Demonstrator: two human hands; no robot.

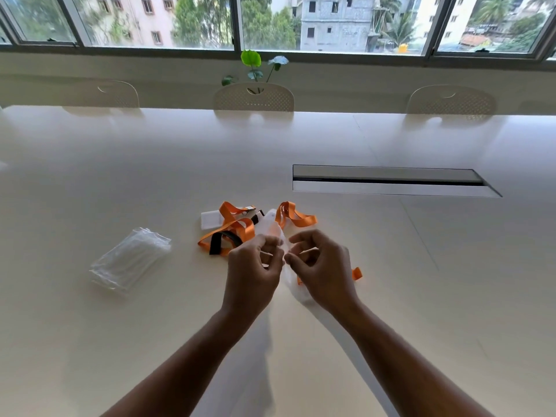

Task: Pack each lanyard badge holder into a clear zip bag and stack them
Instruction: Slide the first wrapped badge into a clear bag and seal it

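Observation:
My left hand [254,266] and my right hand [323,266] are raised close together above the white table [120,164], both pinching the top edge of a clear zip bag [275,233]. An orange lanyard [296,216] sticks out above the bag, and an orange strap end [357,273] shows to the right of my right hand. A loose pile of orange and black lanyards [231,233] with a white badge holder [210,219] lies just behind my left hand. A stack of empty clear zip bags [129,260] lies to the left.
A recessed cable slot [388,180] cuts into the table at the right rear. Three pale chairs [254,97] stand along the far edge below the windows, and a small green plant [255,66] rises behind the middle one.

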